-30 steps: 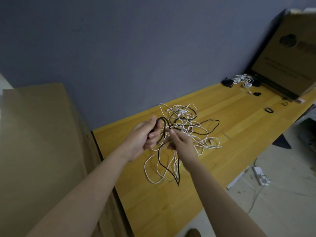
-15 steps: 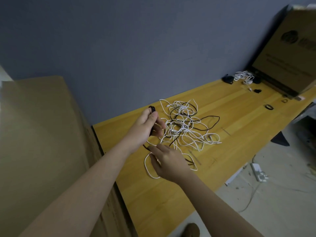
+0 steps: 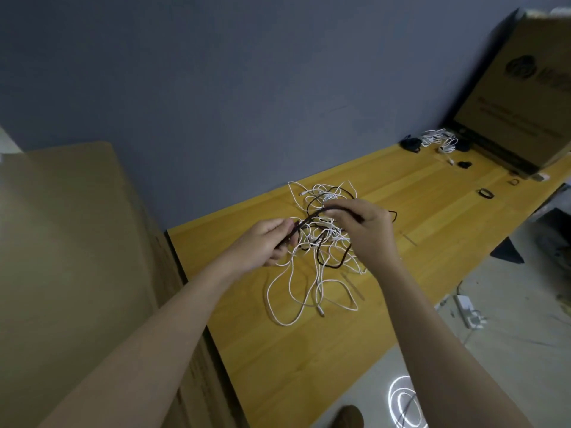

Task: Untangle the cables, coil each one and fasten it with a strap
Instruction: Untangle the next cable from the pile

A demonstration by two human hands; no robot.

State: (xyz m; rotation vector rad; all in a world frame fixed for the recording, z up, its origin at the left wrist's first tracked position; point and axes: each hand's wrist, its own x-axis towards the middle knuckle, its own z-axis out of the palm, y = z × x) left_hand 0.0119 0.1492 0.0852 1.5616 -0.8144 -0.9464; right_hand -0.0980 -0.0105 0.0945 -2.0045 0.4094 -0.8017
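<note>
Two hands hold one black cable (image 3: 312, 215) above the white cable tangle (image 3: 315, 257) on the wooden table (image 3: 417, 217): the left hand (image 3: 262, 242) curled round its near-left end, the right hand (image 3: 367, 227) pinching it farther right.

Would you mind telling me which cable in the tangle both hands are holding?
The black cable: the left hand and the right hand both grip it, stretched between them, while the white cables lie loose on the table.
</note>
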